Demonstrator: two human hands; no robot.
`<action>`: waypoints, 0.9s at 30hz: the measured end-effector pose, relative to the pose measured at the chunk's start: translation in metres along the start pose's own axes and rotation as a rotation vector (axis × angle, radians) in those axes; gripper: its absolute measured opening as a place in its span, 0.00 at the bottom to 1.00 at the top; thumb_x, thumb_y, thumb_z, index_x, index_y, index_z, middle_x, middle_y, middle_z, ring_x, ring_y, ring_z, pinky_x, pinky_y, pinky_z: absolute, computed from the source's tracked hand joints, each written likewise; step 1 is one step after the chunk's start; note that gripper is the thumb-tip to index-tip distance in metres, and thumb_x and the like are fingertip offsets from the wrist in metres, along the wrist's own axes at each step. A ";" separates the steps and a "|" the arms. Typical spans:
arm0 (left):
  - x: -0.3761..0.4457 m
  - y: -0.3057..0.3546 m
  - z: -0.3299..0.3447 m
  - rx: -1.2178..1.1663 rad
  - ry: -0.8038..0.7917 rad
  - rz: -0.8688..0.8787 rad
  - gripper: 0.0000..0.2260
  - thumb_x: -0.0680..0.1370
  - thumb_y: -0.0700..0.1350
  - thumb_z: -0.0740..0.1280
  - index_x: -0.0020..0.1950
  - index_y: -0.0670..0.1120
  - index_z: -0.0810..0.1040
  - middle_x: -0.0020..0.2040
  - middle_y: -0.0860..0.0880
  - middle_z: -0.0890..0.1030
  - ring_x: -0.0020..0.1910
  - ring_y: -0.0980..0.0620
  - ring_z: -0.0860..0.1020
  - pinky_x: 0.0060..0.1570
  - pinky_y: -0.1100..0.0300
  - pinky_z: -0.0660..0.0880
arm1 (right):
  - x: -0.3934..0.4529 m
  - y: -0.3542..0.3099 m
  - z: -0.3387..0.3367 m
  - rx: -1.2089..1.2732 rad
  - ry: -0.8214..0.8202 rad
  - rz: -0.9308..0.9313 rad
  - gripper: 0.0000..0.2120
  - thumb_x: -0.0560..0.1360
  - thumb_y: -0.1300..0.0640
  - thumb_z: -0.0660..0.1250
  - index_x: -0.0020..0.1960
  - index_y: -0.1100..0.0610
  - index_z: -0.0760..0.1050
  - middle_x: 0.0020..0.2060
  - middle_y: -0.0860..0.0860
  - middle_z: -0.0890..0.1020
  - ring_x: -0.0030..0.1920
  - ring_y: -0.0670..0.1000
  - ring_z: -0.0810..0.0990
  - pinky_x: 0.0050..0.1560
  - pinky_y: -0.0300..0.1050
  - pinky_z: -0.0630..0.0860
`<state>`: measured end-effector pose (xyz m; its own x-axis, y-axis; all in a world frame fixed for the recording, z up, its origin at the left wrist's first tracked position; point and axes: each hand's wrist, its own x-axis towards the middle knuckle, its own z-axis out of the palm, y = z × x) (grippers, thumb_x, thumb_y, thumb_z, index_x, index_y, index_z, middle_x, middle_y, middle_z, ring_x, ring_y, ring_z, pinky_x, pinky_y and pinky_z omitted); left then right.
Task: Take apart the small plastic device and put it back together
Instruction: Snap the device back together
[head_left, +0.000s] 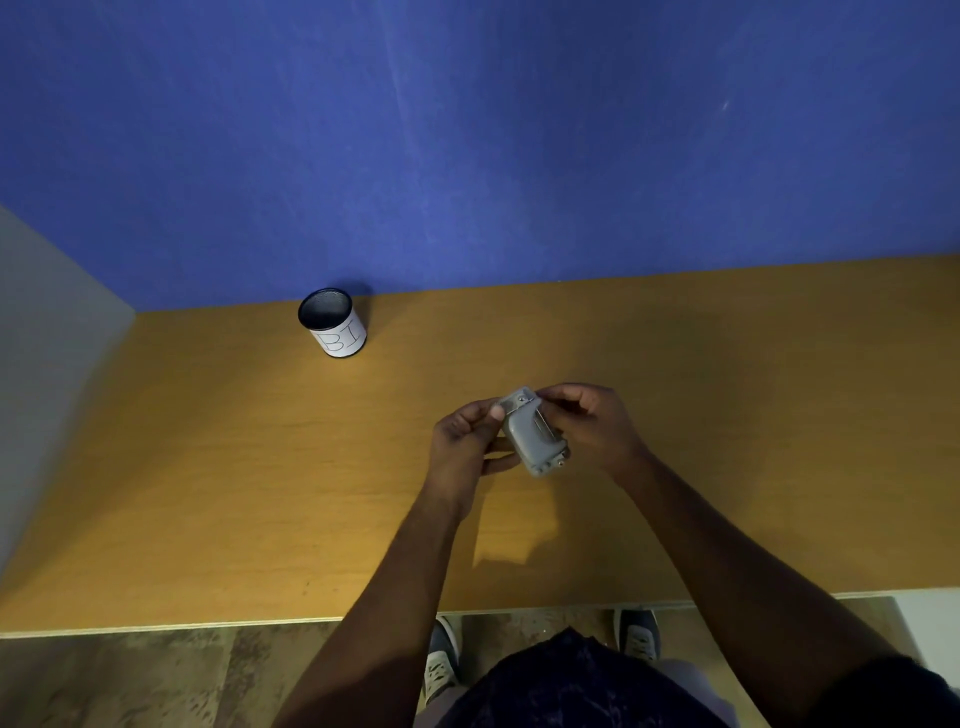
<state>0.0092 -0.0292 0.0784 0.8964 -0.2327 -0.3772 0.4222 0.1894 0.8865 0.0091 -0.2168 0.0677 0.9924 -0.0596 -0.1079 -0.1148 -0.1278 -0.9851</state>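
- Here, the small grey plastic device (532, 434) is held above the worktop (208, 467), its long axis running from far-left to near-right.
- The left hand (465, 447) grips its left side, thumb on the far end.
- The right hand (592, 423) pinches the far end and right side.
- A mesh cup (332, 322) stands far left, well apart.

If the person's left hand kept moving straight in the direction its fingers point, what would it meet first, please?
The left hand points rightward and is already touching the grey plastic device. Beyond that sits the right hand, gripping its other side.
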 end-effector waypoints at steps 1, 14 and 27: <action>-0.001 -0.001 0.001 0.003 0.021 -0.008 0.10 0.83 0.45 0.67 0.57 0.41 0.84 0.47 0.43 0.87 0.43 0.47 0.86 0.39 0.54 0.83 | -0.002 0.000 0.002 0.003 0.013 0.007 0.12 0.76 0.65 0.71 0.46 0.48 0.83 0.38 0.43 0.87 0.40 0.41 0.85 0.39 0.33 0.79; 0.003 -0.003 0.002 -0.075 -0.119 -0.134 0.08 0.80 0.36 0.69 0.55 0.44 0.84 0.49 0.46 0.87 0.47 0.49 0.86 0.45 0.55 0.84 | 0.003 -0.001 0.002 0.210 0.135 0.215 0.11 0.76 0.64 0.70 0.39 0.52 0.86 0.34 0.49 0.87 0.33 0.46 0.85 0.31 0.39 0.79; 0.010 -0.005 0.014 0.098 0.198 -0.128 0.15 0.74 0.25 0.60 0.53 0.36 0.81 0.43 0.42 0.85 0.34 0.51 0.85 0.30 0.60 0.81 | -0.006 0.010 -0.004 0.156 -0.082 0.408 0.03 0.77 0.61 0.71 0.47 0.60 0.84 0.39 0.54 0.87 0.38 0.51 0.87 0.38 0.45 0.83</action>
<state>0.0141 -0.0459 0.0740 0.8498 -0.0556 -0.5242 0.5271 0.0749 0.8465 0.0017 -0.2214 0.0589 0.8682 0.0054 -0.4961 -0.4959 0.0414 -0.8674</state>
